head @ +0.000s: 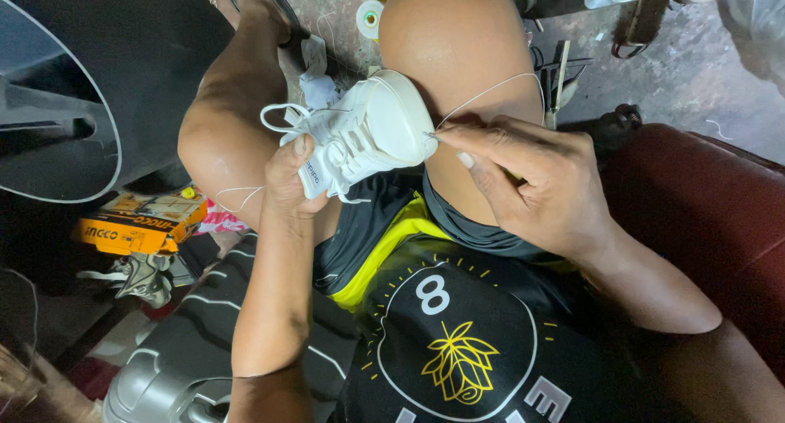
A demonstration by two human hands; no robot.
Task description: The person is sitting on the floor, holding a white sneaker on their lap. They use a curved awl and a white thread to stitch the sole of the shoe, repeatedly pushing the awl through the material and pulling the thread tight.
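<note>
**Needle at the toe of a small white shoe**

The person sat with knees raised, and a small white sneaker [360, 137] lay between them, its sole turned upward and its toe toward the right knee. The left hand [296, 178] gripped the shoe from the lace side, thumb pressed over the upper, white laces looping out past the fingers. The right hand [536, 178] was pinched shut on a thin needle [430, 134] — its tip touched the edge of the sole at the toe. A pale thread [491, 90] ran from the needle up across the right knee.

On the floor to the left lay an orange cardboard box [139, 223], well apart from the hands. A spool [370, 17] sat on the ground beyond the knees — near the shoe, not touching it.
</note>
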